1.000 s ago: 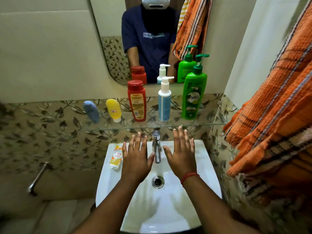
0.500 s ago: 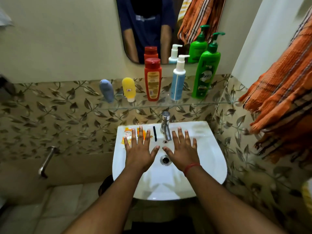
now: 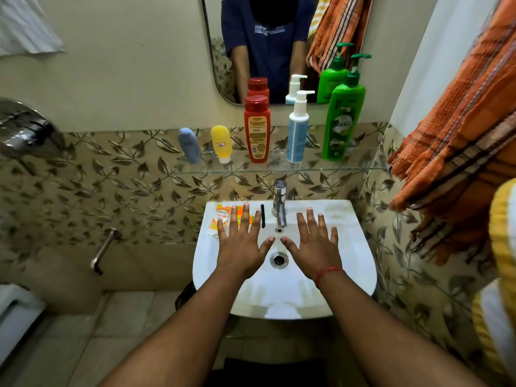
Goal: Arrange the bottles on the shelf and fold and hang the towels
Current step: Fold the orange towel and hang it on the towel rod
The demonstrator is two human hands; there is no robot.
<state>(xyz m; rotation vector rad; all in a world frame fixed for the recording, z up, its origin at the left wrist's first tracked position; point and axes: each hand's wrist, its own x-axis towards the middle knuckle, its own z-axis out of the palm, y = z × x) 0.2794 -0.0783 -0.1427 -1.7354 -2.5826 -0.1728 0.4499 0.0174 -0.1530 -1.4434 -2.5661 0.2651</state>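
Five plastic bottles (image 3: 257, 129) on glass shelf (image 3: 279, 168)

Glass shelf (image 3: 279, 169) – clear; plastic bottles (image 3: 343, 121) glossy; orange towel (image 3: 458, 141) – rough waffle cloth; chrome tap (image 3: 280, 203) shiny.

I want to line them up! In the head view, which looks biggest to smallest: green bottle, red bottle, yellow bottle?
1. green bottle
2. red bottle
3. yellow bottle
All stand together on the shelf.
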